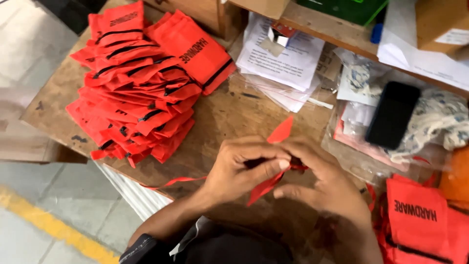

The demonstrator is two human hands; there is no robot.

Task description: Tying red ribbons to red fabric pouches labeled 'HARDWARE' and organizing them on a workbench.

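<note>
From my remote seat, the thing in hand is a thin red ribbon strip (273, 183), pinched between both hands just above the wooden table (229, 122). My left hand (242, 168) is closed on it, thumb pressing across the fingertips; my right hand (325, 183) is closed on it too, the fingers curled round where the strip seems to bunch into a knot or fold. One pointed end sticks up past the hands, another hangs down toward me, and a long tail trails off to the left of the ribbon along the table edge.

I judge the strip to be very light, limp and a little slick: it will flop wherever it is not held, so the place to hold is close to the bunched part, with fingertips rather than the whole palm.

Well to the upper left of the ribbon lies a pile of red fabric pouches (134, 83) with black trim. To its lower right sit more red pouches (415, 220). Beyond the ribbon, to the upper right, a black phone (393, 115) rests on clear plastic bags, with printed paper sheets (286, 58) farther back.
</note>
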